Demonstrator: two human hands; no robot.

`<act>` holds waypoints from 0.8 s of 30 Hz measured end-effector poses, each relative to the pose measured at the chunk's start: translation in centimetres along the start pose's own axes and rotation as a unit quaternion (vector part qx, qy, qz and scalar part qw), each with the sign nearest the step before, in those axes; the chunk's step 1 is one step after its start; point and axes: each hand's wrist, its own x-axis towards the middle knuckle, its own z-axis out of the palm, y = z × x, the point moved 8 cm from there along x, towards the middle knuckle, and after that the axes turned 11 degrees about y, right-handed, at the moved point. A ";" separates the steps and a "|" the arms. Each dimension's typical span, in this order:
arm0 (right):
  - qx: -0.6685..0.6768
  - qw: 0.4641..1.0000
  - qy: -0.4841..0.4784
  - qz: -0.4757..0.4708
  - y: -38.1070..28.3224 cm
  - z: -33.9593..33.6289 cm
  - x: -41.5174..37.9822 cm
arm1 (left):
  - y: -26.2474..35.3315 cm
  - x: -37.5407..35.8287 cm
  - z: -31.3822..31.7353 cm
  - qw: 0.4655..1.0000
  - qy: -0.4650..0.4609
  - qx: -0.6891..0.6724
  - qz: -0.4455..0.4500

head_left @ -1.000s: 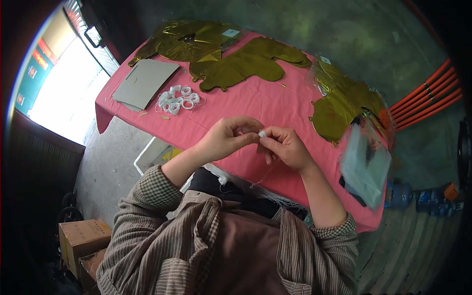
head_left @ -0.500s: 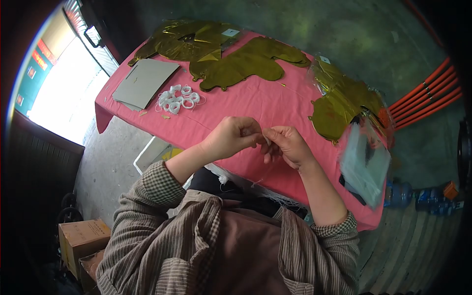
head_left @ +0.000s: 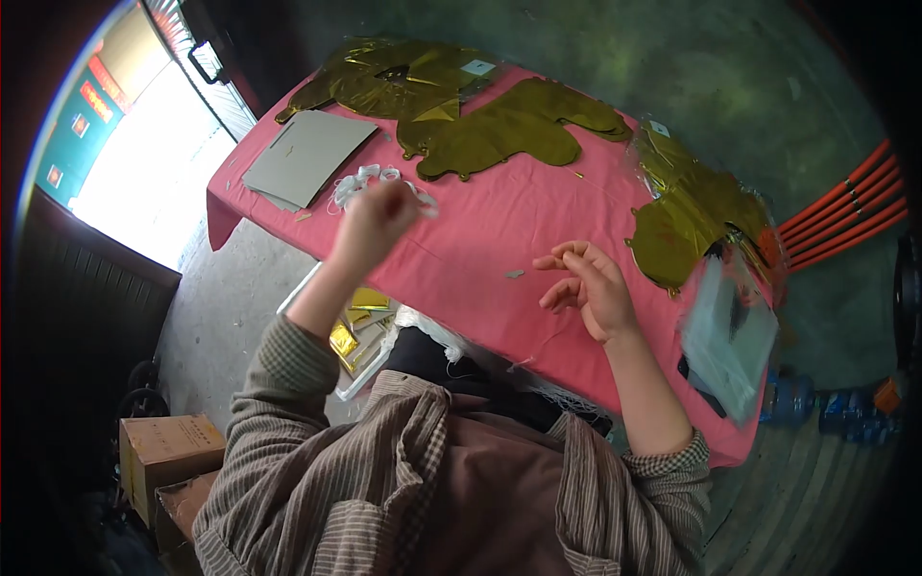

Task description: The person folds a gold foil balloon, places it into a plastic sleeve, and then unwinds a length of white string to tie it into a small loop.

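Observation:
My left hand (head_left: pixel 376 223) is over the cluster of small white ribbon rolls (head_left: pixel 368 175), hiding part of it. Motion smears its fingers, so I cannot see whether anything is in them. My right hand (head_left: pixel 593 291) is held above the pink cloth (head_left: pixel 461 250), fingers apart and nothing visible in them. A small greyish scrap (head_left: pixel 515 274) lies on the cloth just left of those fingers. Beyond both hands lies a flat gold foil balloon stack (head_left: pixel 509 130). Another gold foil balloon stack (head_left: pixel 672 235) is to the right of my right hand.
Grey card sheets (head_left: pixel 312 154) lie at the table's left, with bagged gold foil (head_left: pixel 394 86) behind. Clear plastic bags (head_left: pixel 725 336) sit at the right edge. Below the table is a white-rimmed bin (head_left: pixel 357 384) with gold packets; cardboard boxes (head_left: pixel 168 451) stand at lower left.
The hands were together, pinching something small and whitish. Now my left hand has moved left to the white rolls and my right hand has opened. The greyish scrap has come into view.

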 end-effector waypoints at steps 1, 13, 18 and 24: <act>-0.042 0.999 0.006 -0.032 0.5 -0.7 0.4 | -1.8 1.0 -1.1 0.999 0.018 0.041 -0.008; -0.468 0.765 -0.026 -0.441 -0.4 2.2 -1.5 | -0.8 -1.1 -4.3 0.983 -0.050 0.173 -0.030; -0.489 0.745 0.009 -0.454 -0.1 1.5 -0.6 | 1.1 -10.1 1.4 0.920 -0.334 -0.126 -0.160; -0.484 0.752 0.015 -0.447 0.1 1.3 -0.5 | 1.8 -13.0 3.0 0.932 -0.329 -0.121 -0.088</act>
